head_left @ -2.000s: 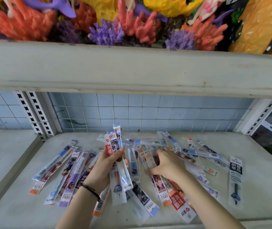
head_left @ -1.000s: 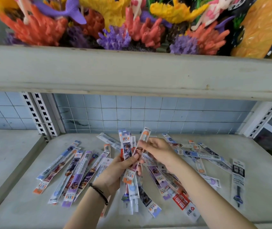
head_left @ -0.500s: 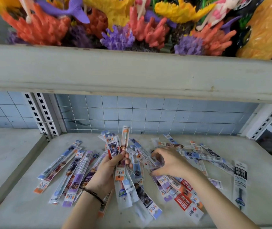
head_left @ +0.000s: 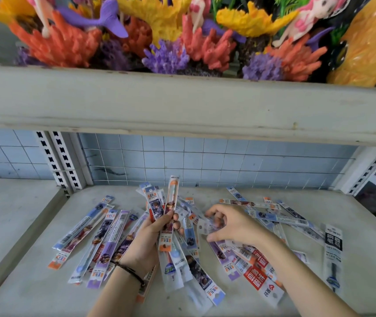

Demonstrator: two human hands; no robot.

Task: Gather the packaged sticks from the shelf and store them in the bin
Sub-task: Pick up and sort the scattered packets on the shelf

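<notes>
Again, the right hand went back to the pile

Now the left hand (head_left: 144,241) gripped a bundle (head_left: 171,202) of packaged sticks, fingers curled round its middle, the packs fanned upright above the shelf (head_left: 354,289). A second before, the right hand (head_left: 232,227) had been up at that bundle, feeding in an orange-tipped pack; that pack stood tallest in the grip, so the bundle had gained one. Since then the right hand had dropped back to the heap just beside the bundle. Its thumb and fingers were hooked about a blurred clear pack (head_left: 207,225); whether the pinch had closed could not be told.

Most of the packaged sticks (head_left: 104,234) lay loose on the shelf: a row to the left of the left wrist, a tangle under both hands, a spread to the right, and one black-labelled pack (head_left: 333,248) well apart at the far right. The bin was not in view.

By my reading, the gathering ran one pack at a time and was far from done, with nothing yet stored. The slippery sleeves in the fan might well slide as it thickened.
</notes>
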